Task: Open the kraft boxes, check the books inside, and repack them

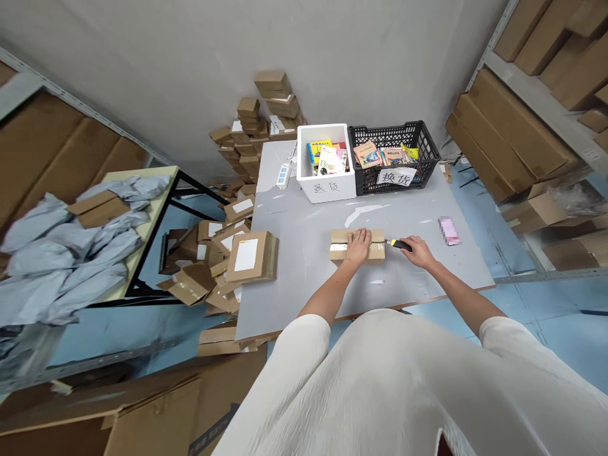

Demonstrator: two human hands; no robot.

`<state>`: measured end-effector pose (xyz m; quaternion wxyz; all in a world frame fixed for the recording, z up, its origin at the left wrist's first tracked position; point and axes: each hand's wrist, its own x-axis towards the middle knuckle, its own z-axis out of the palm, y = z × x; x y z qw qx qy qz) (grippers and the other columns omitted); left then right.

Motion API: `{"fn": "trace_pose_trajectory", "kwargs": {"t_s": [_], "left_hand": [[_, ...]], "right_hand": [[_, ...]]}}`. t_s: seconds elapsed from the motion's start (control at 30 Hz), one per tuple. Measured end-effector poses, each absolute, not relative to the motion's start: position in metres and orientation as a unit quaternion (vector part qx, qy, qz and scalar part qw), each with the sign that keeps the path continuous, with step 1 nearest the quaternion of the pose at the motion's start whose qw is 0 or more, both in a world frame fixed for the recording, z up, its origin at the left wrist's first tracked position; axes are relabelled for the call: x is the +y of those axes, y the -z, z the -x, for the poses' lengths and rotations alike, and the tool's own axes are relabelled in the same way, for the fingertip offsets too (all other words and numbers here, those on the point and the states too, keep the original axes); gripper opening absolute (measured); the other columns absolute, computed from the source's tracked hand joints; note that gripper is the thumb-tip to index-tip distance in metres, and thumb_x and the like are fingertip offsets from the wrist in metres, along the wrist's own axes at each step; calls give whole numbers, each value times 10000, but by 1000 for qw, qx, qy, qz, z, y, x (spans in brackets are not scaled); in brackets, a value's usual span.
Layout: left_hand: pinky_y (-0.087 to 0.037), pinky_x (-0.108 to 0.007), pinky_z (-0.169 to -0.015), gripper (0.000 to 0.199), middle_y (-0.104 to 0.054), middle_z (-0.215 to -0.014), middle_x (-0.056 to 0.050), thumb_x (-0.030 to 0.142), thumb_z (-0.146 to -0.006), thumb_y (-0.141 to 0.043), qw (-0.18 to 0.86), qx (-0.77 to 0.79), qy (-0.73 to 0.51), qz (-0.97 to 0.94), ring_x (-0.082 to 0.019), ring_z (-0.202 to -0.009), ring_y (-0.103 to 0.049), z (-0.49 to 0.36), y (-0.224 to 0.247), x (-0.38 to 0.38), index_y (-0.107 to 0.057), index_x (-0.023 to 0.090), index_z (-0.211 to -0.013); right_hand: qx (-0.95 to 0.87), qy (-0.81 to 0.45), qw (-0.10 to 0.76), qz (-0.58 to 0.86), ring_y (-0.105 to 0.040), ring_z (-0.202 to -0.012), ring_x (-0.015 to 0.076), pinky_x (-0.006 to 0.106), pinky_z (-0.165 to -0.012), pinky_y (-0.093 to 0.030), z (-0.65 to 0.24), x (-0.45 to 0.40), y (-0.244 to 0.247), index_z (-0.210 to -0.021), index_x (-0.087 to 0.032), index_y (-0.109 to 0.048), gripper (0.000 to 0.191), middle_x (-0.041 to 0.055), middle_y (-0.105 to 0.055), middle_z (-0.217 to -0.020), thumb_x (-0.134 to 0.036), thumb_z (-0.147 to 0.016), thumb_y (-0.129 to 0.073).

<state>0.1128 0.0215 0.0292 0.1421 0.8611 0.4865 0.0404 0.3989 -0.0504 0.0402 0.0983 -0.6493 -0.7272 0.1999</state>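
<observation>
A small taped cardboard box (339, 247) lies on the grey table (294, 297) in front of me. My left hand (359, 246) rests on top of the box with its fingers stretched over the lid. From the right, my right hand (418, 252) grips a yellow and black utility knife (400, 244). The knife points left, and its tip is at the right end of the box, along a dark line in the tape. Whether the blade is inside the box I cannot tell.
A white foam box (327, 189) and a black crate (422, 152), both holding books, stand at the back. Another carton (251, 256) sits at the left edge. Cartons pile up beyond it. A pink item (449, 230) lies right; a power strip (284, 176) lies back left.
</observation>
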Motion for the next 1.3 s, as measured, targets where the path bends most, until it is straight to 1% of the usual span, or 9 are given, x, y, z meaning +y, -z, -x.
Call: {"fn": "trace_pose_trajectory", "kwargs": {"t_s": [0.13,0.27,0.4,0.63,0.9,1.03,1.13,1.23,1.3], "left_hand": [[-293,-590,-1266,697,-421,-1761,-200,203,-1057,-376,136,512,-44,-847,-328,-1645,-349,-115,-32,16,-292,246,-1748],[-294,-593,-1259,704,-406,-1771,-195,215,-1057,-383,144,525,-44,-838,-337,-1645,-348,-116,-35,10,-283,259,-1753],[-296,-582,-1260,671,-400,-1767,-207,225,-1066,-356,147,544,-31,-825,-342,-1641,-346,-117,-38,5,-314,235,-1736],[-281,-560,-1288,633,-433,-1747,-193,249,-1067,-363,170,560,-17,-811,-324,-1639,-351,-111,-40,3,-372,216,-1699],[-257,-553,-1316,615,-415,-1769,-154,288,-1069,-429,180,558,-15,-810,-318,-1653,-343,-88,-38,-6,-411,261,-1684],[-259,-547,-1321,578,-426,-1761,-139,320,-1070,-435,189,574,-38,-796,-313,-1653,-338,-77,-39,-10,-467,272,-1646],[-265,-553,-1318,573,-409,-1767,-143,333,-1062,-441,198,601,-51,-773,-312,-1658,-327,-62,-41,-10,-480,269,-1630],[-262,-571,-1319,577,-393,-1772,-157,349,-1043,-478,208,623,-60,-751,-333,-1657,-322,-46,-43,-7,-492,265,-1614],[-247,-587,-1326,606,-363,-1785,-165,378,-1017,-538,210,637,-71,-738,-362,-1660,-304,-38,-42,-6,-490,261,-1609]], "right_hand": [[-708,-207,120,665,-611,-1260,365,480,-1083,-470,-409,-51,-31,-1476,-244,-686,488,157,-714,-1374,-394,-1024,-580],[-634,-223,126,730,-643,-1238,337,428,-1037,-512,-421,-49,-9,-1396,-245,-719,447,140,-735,-1316,-374,-985,-603],[-559,-235,91,790,-686,-1188,319,370,-931,-539,-430,-43,18,-1254,-237,-748,355,137,-755,-1267,-369,-943,-638],[-470,-261,37,842,-700,-1177,369,425,-873,-572,-438,-33,61,-1232,-205,-698,348,219,-703,-1307,-362,-922,-681],[-468,-272,58,839,-658,-1191,348,422,-954,-545,-439,-32,95,-1247,-183,-664,404,216,-663,-1296,-396,-910,-732],[-485,-245,38,839,-597,-1287,378,481,-1065,-488,-434,-35,91,-1309,-157,-640,459,231,-632,-1368,-464,-970,-669],[-519,-240,83,816,-599,-1291,381,516,-1102,-474,-423,-33,77,-1324,-146,-651,405,238,-641,-1370,-400,-1028,-541],[-576,-293,182,741,-678,-1141,317,485,-1090,-519,-400,-29,57,-1289,-169,-682,374,189,-700,-1283,-320,-1007,-488],[-602,-319,247,689,-707,-1027,282,475,-1065,-553,-380,-25,43,-1257,-199,-702,366,152,-726,-1241,-347,-1000,-488]]}}
